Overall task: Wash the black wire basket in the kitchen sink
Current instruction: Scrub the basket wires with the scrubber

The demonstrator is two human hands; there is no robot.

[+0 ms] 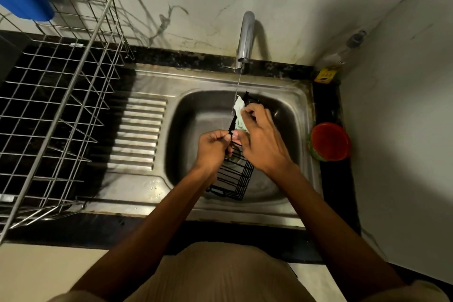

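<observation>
Over the sink [282,95], the black wire basket [235,176] is being gripped at its rim by the left hand [212,148], while a pale sponge [239,108] is being pinched by the right hand [263,140] under the tap [245,39]. Scrubbing is judged underway; turning comes next.

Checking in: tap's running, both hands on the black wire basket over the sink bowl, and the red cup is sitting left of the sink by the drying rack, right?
Not quite. The head view shows the red cup right of the sink, away from the drying rack. The rest holds: tap running, left hand and right hand on the black wire basket.
</observation>
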